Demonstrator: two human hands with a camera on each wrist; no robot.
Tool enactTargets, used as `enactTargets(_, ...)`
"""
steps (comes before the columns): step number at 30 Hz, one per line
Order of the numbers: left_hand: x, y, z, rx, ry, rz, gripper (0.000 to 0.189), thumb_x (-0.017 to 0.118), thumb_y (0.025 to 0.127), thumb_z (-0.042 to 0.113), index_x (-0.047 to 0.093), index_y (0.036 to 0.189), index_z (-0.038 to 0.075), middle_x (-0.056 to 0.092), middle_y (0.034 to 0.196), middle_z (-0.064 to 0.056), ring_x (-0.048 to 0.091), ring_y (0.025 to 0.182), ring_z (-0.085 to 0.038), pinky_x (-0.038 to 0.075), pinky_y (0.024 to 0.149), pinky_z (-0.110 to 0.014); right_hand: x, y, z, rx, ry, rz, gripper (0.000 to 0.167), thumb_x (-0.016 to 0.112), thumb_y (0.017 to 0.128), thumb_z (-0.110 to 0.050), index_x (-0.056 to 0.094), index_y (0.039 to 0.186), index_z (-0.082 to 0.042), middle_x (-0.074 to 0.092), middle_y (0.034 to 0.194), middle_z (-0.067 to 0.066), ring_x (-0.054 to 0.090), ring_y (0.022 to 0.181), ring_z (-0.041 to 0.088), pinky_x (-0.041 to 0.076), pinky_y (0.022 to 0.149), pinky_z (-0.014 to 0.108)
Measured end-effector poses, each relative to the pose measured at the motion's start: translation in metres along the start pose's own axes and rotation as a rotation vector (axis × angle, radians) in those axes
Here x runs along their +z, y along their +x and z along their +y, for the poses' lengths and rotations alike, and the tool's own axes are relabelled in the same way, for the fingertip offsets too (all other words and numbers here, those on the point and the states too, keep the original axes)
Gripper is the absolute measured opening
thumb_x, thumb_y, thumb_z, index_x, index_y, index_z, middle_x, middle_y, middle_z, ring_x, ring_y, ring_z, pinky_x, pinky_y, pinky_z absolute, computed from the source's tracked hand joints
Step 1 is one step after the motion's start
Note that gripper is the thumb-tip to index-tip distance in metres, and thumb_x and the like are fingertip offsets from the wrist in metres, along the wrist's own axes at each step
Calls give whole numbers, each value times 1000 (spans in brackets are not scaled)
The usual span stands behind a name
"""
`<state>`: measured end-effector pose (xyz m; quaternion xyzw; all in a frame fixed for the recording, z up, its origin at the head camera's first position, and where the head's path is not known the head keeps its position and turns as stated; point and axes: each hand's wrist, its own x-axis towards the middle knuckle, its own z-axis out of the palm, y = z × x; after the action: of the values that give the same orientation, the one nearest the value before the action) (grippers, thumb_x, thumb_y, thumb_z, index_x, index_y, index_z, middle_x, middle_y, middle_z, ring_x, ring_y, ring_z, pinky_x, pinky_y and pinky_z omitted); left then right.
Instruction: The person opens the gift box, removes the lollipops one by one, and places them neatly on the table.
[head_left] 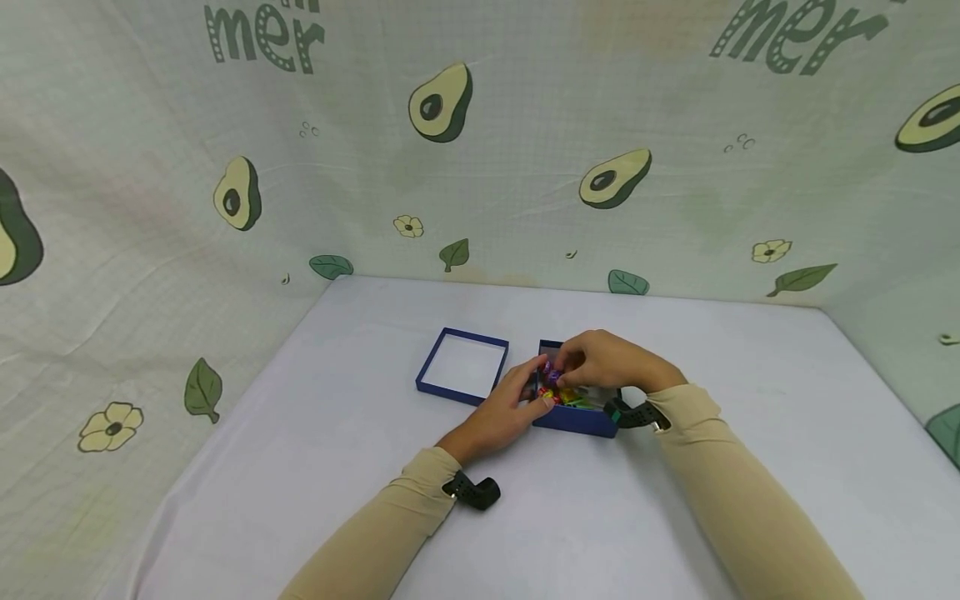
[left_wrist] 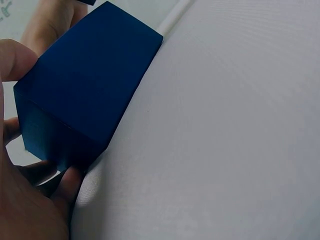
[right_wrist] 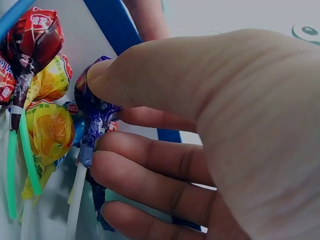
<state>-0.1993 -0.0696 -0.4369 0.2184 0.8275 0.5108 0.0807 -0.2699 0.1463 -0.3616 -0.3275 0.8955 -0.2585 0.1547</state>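
Observation:
A blue box (head_left: pixel 576 422) full of wrapped lollipops stands on the table. My left hand (head_left: pixel 504 414) grips its left end, with the thumb by the front edge and other fingers around the side; in the left wrist view the box's plain outer faces (left_wrist: pixel 95 70) fill the upper left. Over the box, my right hand (head_left: pixel 613 360) pinches a purple-wrapped lollipop (right_wrist: pixel 95 122) by its head, its white stick pointing down. Beside it in the right wrist view lie yellow-wrapped lollipops (right_wrist: pixel 50 132) and a dark red one (right_wrist: pixel 42 32), some with green sticks.
A shallow blue-edged lid (head_left: pixel 452 392), white inside, lies left of the box, close to my left hand. Both sit on a white-covered table (head_left: pixel 337 433). Behind hangs a pale cloth (head_left: pixel 517 167) printed with avocados and leaves.

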Motion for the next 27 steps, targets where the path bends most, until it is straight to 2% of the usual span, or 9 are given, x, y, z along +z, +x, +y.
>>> enactTargets(9, 0, 1, 1, 14, -6, 2, 69, 56, 101, 42, 22, 160, 32, 26, 160, 0, 34, 141, -15, 34, 113, -36, -6, 2, 1, -21, 9, -15, 9, 74, 88, -21, 71, 92, -14, 68, 88, -3, 62, 83, 15, 53, 75, 35)
enactTargets(19, 0, 1, 2, 15, -17, -11, 68, 54, 102, 41, 20, 160, 33, 24, 161, 1, 37, 140, -16, 35, 113, -34, -8, 0, 6, -14, 105, -20, 13, 74, 89, -21, 70, 96, -11, 70, 89, -1, 64, 82, 17, 53, 74, 35)
enactTargets(27, -1, 0, 1, 7, -9, -6, 69, 55, 101, 39, 20, 160, 33, 25, 160, 0, 34, 141, -14, 35, 113, -34, -4, 0, 7, -12, 166, 1, 14, 74, 89, -20, 71, 98, -10, 71, 92, 1, 64, 86, 19, 52, 78, 36)
